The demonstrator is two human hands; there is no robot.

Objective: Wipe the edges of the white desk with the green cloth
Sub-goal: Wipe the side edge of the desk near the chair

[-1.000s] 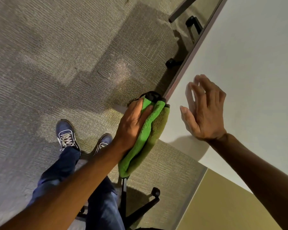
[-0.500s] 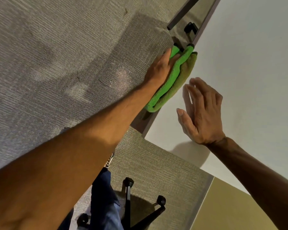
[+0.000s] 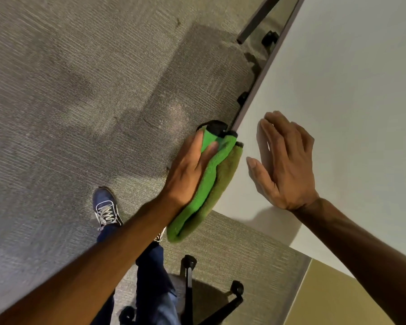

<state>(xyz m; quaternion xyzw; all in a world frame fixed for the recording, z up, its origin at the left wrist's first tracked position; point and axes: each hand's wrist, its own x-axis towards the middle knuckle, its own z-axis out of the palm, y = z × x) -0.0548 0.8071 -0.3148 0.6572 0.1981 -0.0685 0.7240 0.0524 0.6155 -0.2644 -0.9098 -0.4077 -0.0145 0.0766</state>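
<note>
Two hands: left hand [image 3: 190, 170] at nine o'clock, right hand [image 3: 288, 165] at three. One green cloth [image 3: 211, 191], one counter [image 3: 349, 90], one blue shoe [image 3: 106, 207].

The white desk [image 3: 349, 90] bears the right hand [image 3: 286, 165]; green cloth [image 3: 211, 184] presses its edge.

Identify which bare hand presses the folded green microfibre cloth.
The left hand presses the folded green microfibre cloth against the white desk edge; the right hand rests flat and empty.
</note>
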